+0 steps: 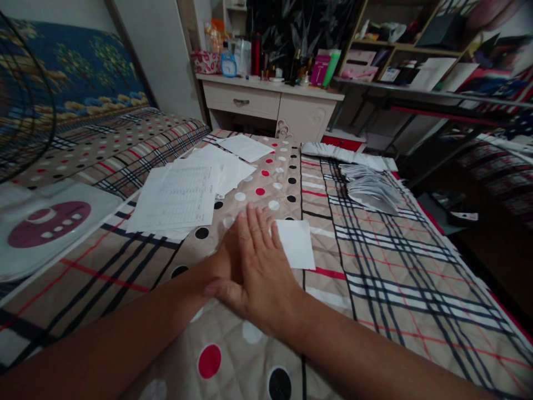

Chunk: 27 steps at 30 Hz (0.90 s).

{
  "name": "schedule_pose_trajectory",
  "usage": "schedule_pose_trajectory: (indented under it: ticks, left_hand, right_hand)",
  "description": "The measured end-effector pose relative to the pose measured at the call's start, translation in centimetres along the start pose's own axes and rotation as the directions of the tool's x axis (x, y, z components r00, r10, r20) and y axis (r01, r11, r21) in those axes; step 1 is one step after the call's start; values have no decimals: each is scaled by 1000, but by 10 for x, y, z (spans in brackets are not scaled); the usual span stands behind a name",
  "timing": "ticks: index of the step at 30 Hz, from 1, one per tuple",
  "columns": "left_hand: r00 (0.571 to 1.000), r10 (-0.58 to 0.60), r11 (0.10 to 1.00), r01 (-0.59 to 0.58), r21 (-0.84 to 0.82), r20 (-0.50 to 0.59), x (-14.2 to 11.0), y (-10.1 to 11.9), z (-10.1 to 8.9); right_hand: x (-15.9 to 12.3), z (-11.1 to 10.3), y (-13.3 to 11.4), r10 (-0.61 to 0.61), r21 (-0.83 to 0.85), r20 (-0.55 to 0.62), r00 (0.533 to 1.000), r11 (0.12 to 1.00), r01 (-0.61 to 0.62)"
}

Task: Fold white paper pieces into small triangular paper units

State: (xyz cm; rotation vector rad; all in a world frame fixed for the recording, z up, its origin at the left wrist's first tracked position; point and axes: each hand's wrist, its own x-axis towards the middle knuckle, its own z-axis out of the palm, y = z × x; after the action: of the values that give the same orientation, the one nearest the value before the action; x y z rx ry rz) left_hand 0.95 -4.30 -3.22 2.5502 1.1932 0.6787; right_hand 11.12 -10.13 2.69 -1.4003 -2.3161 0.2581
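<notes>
Both my hands meet over the middle of the bed, pressing on a small white sheet of paper [296, 244], which looks folded. My right hand [266, 264] lies flat with its fingers stretched out and close together, across my left hand and the paper's left part. Most of my left hand [228, 250] is under the right one, so its fingers are largely hidden. Beyond them to the left, loose printed sheets [175, 191] lie in an overlapping pile. On the right sit a fanned stack of folded papers [370, 189] and a long row of folded papers [347, 154].
A patterned quilt [400, 311] covers the bed. At the left lies a plastic-wrapped package [54, 222] with a purple print. Behind the bed stands a white dresser [244, 103] carrying bottles and a blue clock [229, 64]. Shelves [400, 47] hold clutter at the right.
</notes>
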Motion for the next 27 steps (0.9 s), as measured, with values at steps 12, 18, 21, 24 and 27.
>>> schedule_pose_trajectory:
  ticks: [12,18,21,24,27]
  left_hand:
    - [969,-94,943,13,332,229,10,1,-15]
    - [975,-66,951,-2,309,210,8,5,-22]
    - [976,-27,965,-30,260,216,8,2,-22]
    - [978,-6,972,-44,232,208,8,-1,-21]
    - [979,4,973,-51,225,205,9,-4,-20]
  right_hand:
    - [8,14,45,288,-9,75,955,958,-288]
    - [-14,-1,91,250,-242,33,968,942,-235]
    - [-18,-5,115,273,-249,-79,959,926,-284]
    - [-16,-7,128,239,-173,-198,951,946,-274]
    - [-13,-10,129,200,-77,-234,951,972,-223]
